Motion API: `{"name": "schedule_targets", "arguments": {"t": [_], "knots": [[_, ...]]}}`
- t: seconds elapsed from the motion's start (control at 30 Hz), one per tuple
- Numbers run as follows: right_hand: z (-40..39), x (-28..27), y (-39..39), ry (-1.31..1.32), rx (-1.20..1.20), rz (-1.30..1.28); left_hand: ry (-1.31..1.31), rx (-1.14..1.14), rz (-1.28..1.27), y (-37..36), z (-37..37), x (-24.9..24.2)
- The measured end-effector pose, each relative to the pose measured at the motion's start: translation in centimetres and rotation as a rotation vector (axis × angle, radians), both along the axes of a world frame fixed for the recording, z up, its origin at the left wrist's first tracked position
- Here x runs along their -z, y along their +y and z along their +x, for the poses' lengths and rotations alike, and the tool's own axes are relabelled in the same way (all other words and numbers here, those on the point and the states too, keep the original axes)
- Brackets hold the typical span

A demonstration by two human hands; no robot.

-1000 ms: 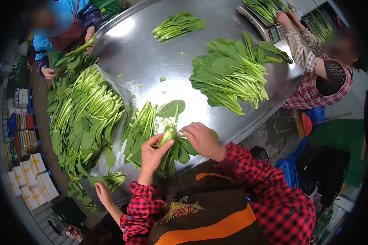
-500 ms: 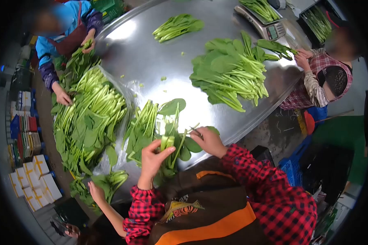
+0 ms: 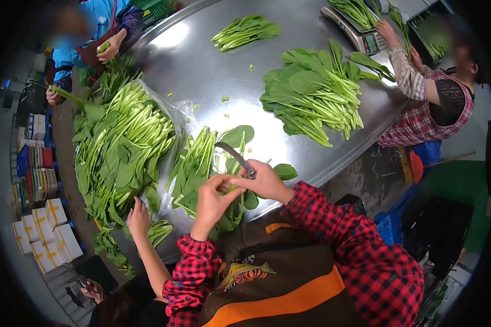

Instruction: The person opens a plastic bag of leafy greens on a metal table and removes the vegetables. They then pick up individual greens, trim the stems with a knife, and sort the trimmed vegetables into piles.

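In the head view, my left hand [image 3: 215,197] is closed round leafy green stems, low in the middle of the metal table [image 3: 202,76]. My right hand [image 3: 263,180] grips a knife with a curved dark blade [image 3: 233,153] that points up and left. Its fingertips meet those of my left hand at the stems. Below both hands hang green leaves [image 3: 232,218]. Just left of them lies a small bunch of greens [image 3: 193,169], and further left a large heap of greens [image 3: 125,152] rests on clear plastic.
A larger pile of greens [image 3: 316,90] lies right of centre, with a small bunch [image 3: 245,31] at the back. A scale [image 3: 365,41] holds greens. One person stands back left, another right; a third person's hand [image 3: 138,218] touches the heap from below left.
My right hand has moved left to meet my left hand, and the knife blade now shows clearly. The third person's hand has moved up to the heap. The person at right now reaches toward the scale.
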State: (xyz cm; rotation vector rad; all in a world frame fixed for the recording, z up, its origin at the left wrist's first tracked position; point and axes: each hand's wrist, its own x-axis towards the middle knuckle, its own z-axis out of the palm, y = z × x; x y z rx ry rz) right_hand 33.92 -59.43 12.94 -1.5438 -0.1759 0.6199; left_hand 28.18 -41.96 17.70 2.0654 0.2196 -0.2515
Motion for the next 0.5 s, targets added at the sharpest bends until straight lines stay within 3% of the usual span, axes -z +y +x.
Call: {"name": "schedule_targets", "arguments": {"t": [0.03, 0.07, 0.13, 0.2, 0.3, 0.5], "knots": [[0.1, -0.1, -0.2, 0.02, -0.03, 0.064, 0.039, -0.042, -0.164, 0.2, 0.0, 0.3], [0.2, -0.3, -0.3, 0.039, -0.056, 0.129, 0.037, -0.037, -0.165, 0.4, 0.1, 0.5], [0.2, -0.8, -0.3, -0.003, 0.036, 0.274, 0.168, -0.102, -0.424, 0.9, 0.2, 0.8], [0.9, -1.6, -1.5, -0.054, -0.187, 0.081, 0.202, -0.043, -0.373, 1.4, 0.4, 0.6], [1.4, -1.2, -2.2, -0.126, -0.276, -0.053, 0.273, 0.054, -0.304, 2.0, 1.3, -0.7], [1.8, -1.0, -2.1, -0.026, -0.315, -0.047, 0.298, 0.219, -0.171, 2.8, 3.6, -2.1]]}}
